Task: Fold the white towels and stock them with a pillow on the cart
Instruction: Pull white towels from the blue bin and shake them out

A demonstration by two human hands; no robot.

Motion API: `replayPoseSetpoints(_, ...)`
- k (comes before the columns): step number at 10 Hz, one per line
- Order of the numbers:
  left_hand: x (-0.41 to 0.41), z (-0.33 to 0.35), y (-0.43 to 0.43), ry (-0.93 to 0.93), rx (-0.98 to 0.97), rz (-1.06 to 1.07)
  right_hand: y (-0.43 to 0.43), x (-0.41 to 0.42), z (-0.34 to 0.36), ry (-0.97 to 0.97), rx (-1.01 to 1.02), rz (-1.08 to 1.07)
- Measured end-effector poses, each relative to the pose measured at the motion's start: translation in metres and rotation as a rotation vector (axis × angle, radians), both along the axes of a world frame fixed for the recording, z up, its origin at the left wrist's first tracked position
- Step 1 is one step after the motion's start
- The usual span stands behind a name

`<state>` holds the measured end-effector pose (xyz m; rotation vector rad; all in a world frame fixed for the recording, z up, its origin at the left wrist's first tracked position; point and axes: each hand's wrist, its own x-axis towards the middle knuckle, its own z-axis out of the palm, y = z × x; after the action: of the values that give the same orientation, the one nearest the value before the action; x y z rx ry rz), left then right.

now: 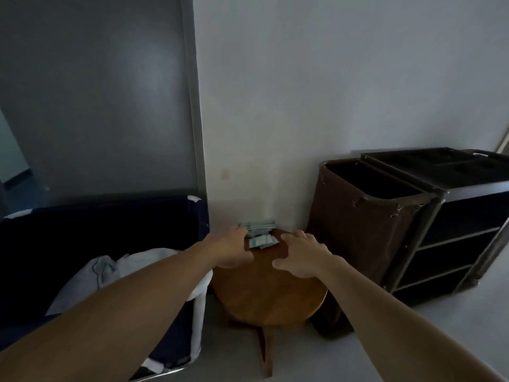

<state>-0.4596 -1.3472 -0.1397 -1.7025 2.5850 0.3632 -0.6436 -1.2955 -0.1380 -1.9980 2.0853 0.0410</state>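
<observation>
Two hands (232, 248) (300, 253) over packets (260, 235), print perhaps illegible

The round table (268, 293) is warm brown wood, with white-and-teal packets (261, 241) on it. The laundry bin (110, 221) is dark navy with white edging, holding white linen (132, 267). The hamper bag (355, 230) is brown; the cart (451, 216) beside it is black. Pale grey wall (330, 92), darker grey door (96, 92).

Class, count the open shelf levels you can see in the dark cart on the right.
3, stacked in the cart: upper, middle and lower. The frame edge cuts off the cart's right side, so more could be hidden.
</observation>
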Motion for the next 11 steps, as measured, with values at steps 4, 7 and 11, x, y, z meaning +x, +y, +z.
replayPoseSetpoints(4, -0.018, -0.071, -0.177, -0.050, 0.106, -0.058, -0.185, 0.005, -0.056, -0.032, 0.070, 0.010)
replayPoseSetpoints(7, -0.037, -0.119, -0.266, -0.047, 0.241, 0.033, -0.292, -0.027, -0.114, -0.019, 0.234, 0.088)
replayPoseSetpoints(11, -0.040, -0.148, -0.329, 0.016, 0.386, 0.401, -0.416, -0.026, -0.165, -0.103, 0.315, 0.420)
